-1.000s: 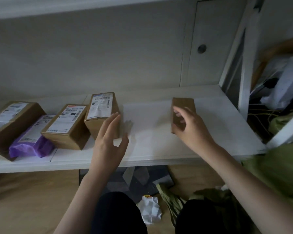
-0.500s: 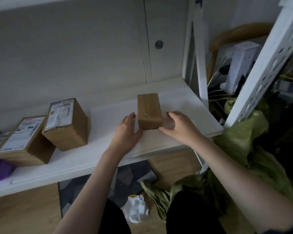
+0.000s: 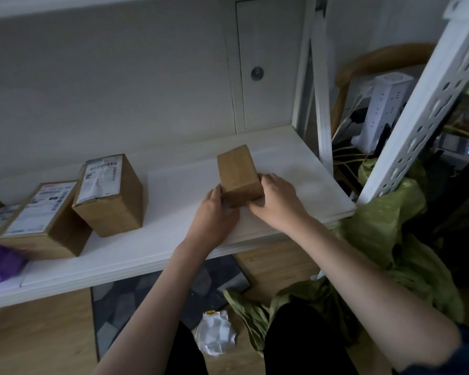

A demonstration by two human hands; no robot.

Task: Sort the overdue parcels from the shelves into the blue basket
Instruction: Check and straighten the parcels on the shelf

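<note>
Hands meet around a small plain cardboard box (image 3: 238,175) near the front right of a white shelf (image 3: 173,239), seen from above by a head-worn camera. The left hand (image 3: 214,215) holds the box's near left corner, its fingers curled against the left side. The right hand (image 3: 278,201) grips the near right corner, fingers wrapped round the right side and thumb on the front face. The box appears tipped, its far end higher than the near end, and no label shows on it. Well apart to the left on the same shelf stand two labelled cardboard parcels: an upright one (image 3: 111,194) and, touching it, a flatter one (image 3: 42,219) with a white shipping label on top. A purple plastic mailer (image 3: 0,262) lies at the left edge, partly under the flatter parcel. Below the shelf, on a wooden floor (image 3: 35,339), lie a crumpled white paper (image 3: 215,334) and a green plastic bag (image 3: 385,234). A white power strip tower (image 3: 385,104) stands behind the shelf's perforated upright (image 3: 423,104).
</note>
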